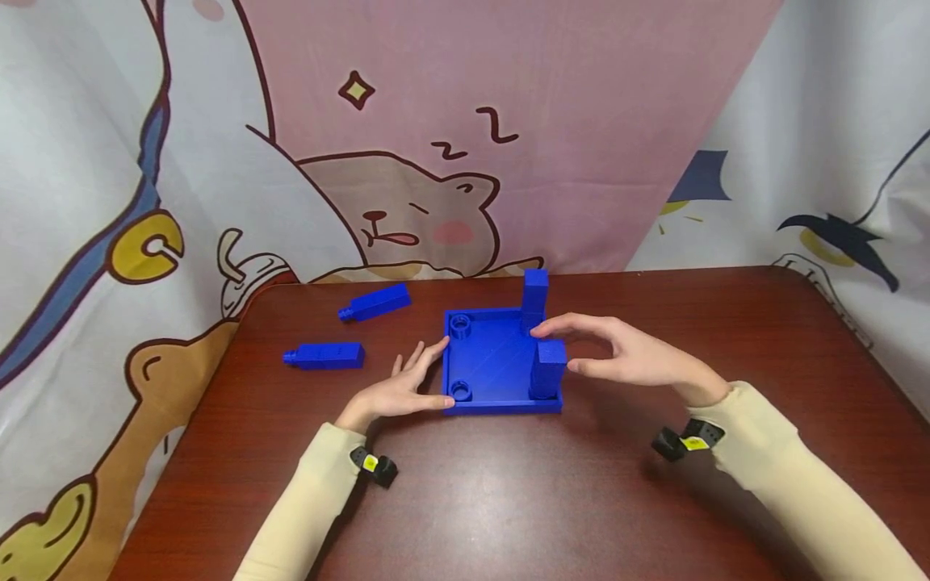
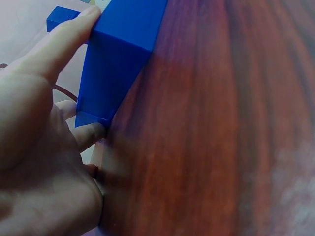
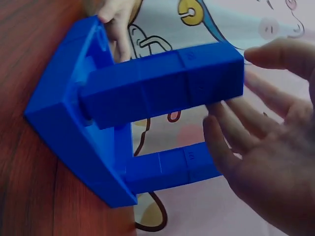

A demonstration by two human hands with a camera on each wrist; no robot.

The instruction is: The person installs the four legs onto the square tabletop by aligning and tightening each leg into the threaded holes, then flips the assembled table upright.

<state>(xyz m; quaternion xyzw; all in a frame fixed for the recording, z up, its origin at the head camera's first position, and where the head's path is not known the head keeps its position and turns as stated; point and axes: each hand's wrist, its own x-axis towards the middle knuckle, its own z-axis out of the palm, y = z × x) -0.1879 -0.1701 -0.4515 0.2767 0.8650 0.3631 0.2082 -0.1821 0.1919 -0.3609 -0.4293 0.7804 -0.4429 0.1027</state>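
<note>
A square blue tray-like base [image 1: 494,363] with a raised rim lies on the table. Two square blue posts stand upright on its right side, a front post [image 1: 548,371] and a back post [image 1: 534,298]. Round sockets [image 1: 461,326] show at both left corners. My left hand [image 1: 395,395] touches the base's left side and front-left corner with thumb and fingers spread. Around the top of the front post [image 3: 167,83], my right hand [image 1: 639,355] is loosely spread, thumb tip at the near edge and fingers partly hidden behind it.
Two more blue posts with threaded ends, one farther back [image 1: 378,303] and one nearer [image 1: 327,356], lie flat left of the base. The wooden table [image 1: 494,500] ends at a printed cloth [image 1: 567,145] behind.
</note>
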